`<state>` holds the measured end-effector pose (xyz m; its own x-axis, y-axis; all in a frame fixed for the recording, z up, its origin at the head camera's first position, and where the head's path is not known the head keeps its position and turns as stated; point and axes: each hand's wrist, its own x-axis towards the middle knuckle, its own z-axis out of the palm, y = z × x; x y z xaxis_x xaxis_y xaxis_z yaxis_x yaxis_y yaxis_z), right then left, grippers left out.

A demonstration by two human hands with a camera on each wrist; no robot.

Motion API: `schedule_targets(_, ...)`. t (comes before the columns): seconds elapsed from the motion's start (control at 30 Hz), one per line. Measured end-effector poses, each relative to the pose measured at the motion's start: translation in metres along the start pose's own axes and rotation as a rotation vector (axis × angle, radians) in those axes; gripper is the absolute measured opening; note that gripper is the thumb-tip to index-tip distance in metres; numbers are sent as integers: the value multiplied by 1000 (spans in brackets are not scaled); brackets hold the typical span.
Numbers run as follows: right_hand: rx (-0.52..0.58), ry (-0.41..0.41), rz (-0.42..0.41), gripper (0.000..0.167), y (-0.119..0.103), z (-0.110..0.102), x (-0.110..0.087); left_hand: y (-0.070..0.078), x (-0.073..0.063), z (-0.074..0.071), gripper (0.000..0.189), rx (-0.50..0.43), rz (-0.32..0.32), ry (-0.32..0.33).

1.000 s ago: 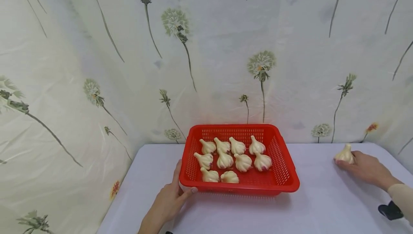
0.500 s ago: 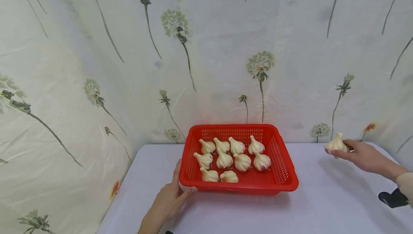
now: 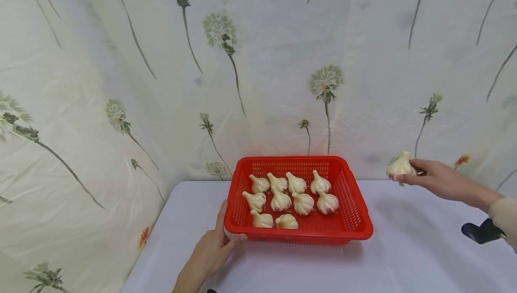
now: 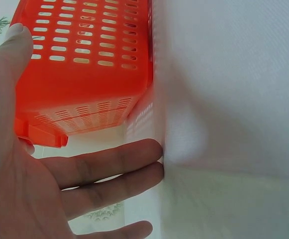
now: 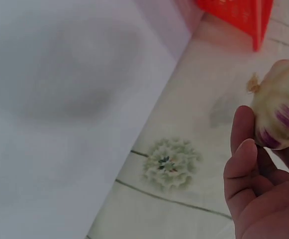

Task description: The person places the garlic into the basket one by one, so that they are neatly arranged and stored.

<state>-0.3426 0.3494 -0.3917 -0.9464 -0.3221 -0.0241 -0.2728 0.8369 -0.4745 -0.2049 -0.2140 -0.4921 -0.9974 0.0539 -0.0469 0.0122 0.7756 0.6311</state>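
Note:
In the head view, a red plastic basket (image 3: 299, 236) holds several white garlic bulbs (image 3: 304, 203) with purple-tinged bases. My left hand (image 3: 208, 252) rests against its front left corner, thumb at the front and index finger along the left side. Seen from the left wrist, the other fingers (image 4: 114, 191) stretch out straight below the basket wall (image 4: 84, 74), their tips at the white cloth. Off to the right of the basket, my right hand (image 3: 440, 178) pinches one garlic bulb (image 3: 401, 167) in the air, stem upward. The right wrist view shows purple streaks on that bulb (image 5: 278, 109).
A white cloth covers the table (image 3: 404, 257), which ends at a flower-patterned curtain (image 3: 274, 82) behind the basket. A dark object (image 3: 482, 231) appears beside the right sleeve (image 3: 505, 219). Room remains inside the basket's right end.
The right hand has lifted the garlic bulb from the table's right side and carried it left and up. The left hand and basket stay in place.

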Motion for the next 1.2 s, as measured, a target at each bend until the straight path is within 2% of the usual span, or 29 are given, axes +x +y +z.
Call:
schedule_targets(0.27,22,-22,-62,72,-45,-8,11,-1,-1,1,110,-1,10,4)
schedule_targets(0.47,74,-63,-122,60,-76,-5,13,-1,-1,1,111,-5,17,6)
schedule_targets(0.73,79,-99,-170,51,-105,14,22,-2,0,-1,111,-1,17,9)
schedule_targets(1.0,72,-172,-246,71,-130,41,31,-3,0,0,112,-6,13,8)
schedule_targets(1.2,34,-227,-271,75,-145,59,40,-4,0,0,111,12,24,17)
